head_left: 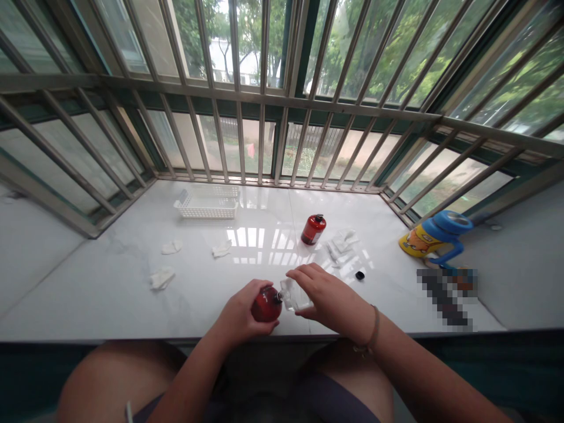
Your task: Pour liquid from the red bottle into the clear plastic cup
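My left hand (pixel 238 312) is wrapped round a rounded red bottle (pixel 265 305), tipped so that its narrow neck faces right. In my right hand (pixel 331 301) is a clear bottle (pixel 291 294), held on its side with its mouth towards the red one. The two necks meet or nearly meet; I cannot tell whether they touch. My right palm and fingers cover the far part of the clear bottle. A small black cap (pixel 360 275) lies on the white counter (pixel 106 282) to the right. Beyond my hands stands a second red bottle (pixel 313 230) with a black top.
A white perforated basket (pixel 207 210) sits at the back left. Crumpled white tissues (pixel 162 278) lie on the left, and clear plastic wrapping (pixel 342 244) beside the second red bottle. A blue and yellow jug (pixel 434 236) stands at the right. Metal window bars (pixel 262 141) border the back.
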